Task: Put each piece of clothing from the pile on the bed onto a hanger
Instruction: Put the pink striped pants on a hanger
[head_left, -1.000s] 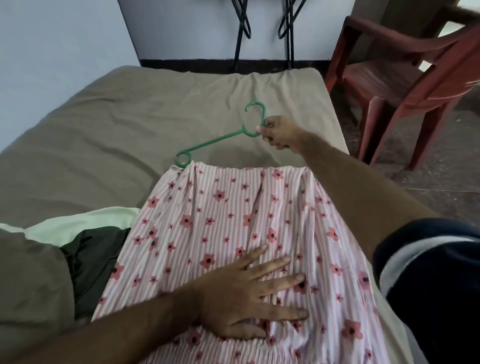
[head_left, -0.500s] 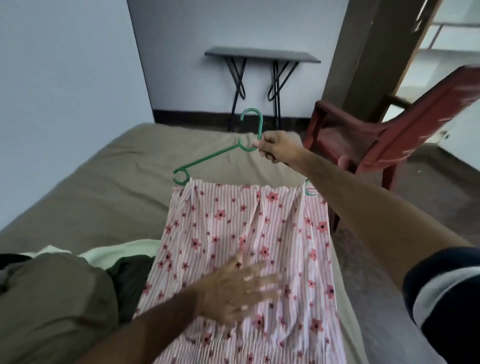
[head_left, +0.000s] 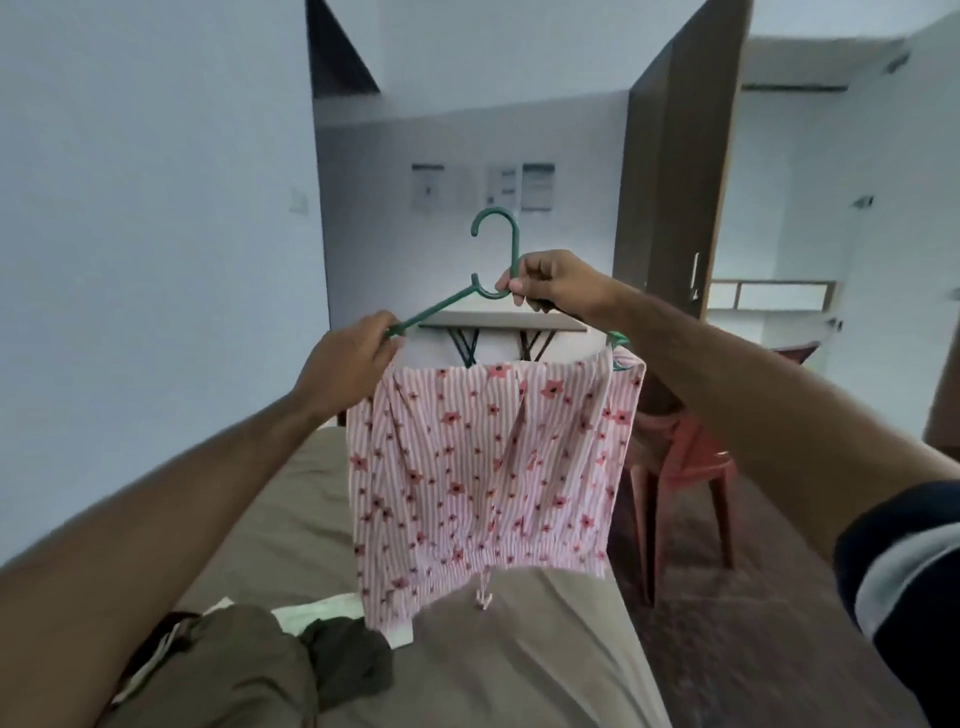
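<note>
A pink striped garment with red flowers (head_left: 488, 478) hangs from a green hanger (head_left: 496, 249), lifted in the air above the bed (head_left: 519, 649). My right hand (head_left: 556, 280) grips the hanger at the base of its hook. My left hand (head_left: 348, 358) holds the hanger's left arm where the garment's corner sits. The rest of the pile lies at the bed's near left: an olive garment (head_left: 228, 670), a dark green one (head_left: 348, 665) and a pale green one (head_left: 327, 608).
A red plastic chair (head_left: 685, 462) stands right of the bed. A small folding table (head_left: 498, 322) stands against the far wall behind the hanger. A brown door (head_left: 670, 197) is open at the right. A wall runs along the left.
Both hands have lifted the hanger with the pink garment off the bed into the air. My left hand left the fabric and took hold of the hanger's left arm.
</note>
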